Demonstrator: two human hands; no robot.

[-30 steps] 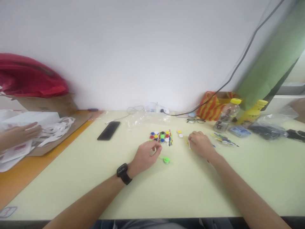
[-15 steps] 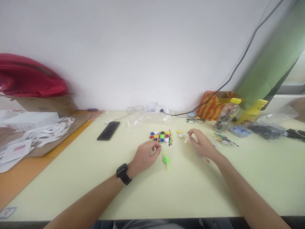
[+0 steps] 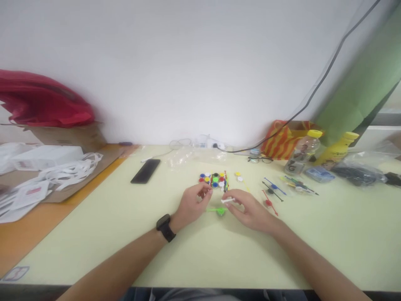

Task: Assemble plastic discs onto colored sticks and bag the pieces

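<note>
My right hand (image 3: pixel 249 209) pinches a small white plastic stick (image 3: pixel 228 200), just right of my left hand (image 3: pixel 194 205). The thumb and fingertips of my left hand are brought together; anything between them is too small to make out. On the table below the fingertips lies a green spinner arrow (image 3: pixel 221 212) with a round hub. Behind the hands is a group of coloured round discs (image 3: pixel 207 179) beside thin coloured arrows (image 3: pixel 227 180). A yellow disc (image 3: pixel 237 174) and a white disc (image 3: pixel 239 179) lie to their right.
Blue (image 3: pixel 275 186), black (image 3: pixel 270 191) and red (image 3: pixel 268 203) spinner arrows lie to the right, near a bag of more arrows (image 3: pixel 299 185). Bottles (image 3: pixel 302 152), glasses (image 3: pixel 260 159) and a striped bag (image 3: pixel 275 140) stand behind. A phone (image 3: pixel 145 171) lies at left.
My right hand has moved left and toward me, carrying the white stick close to my left hand. The spinner arrows it covered at right now show. My left hand keeps its pinch.
</note>
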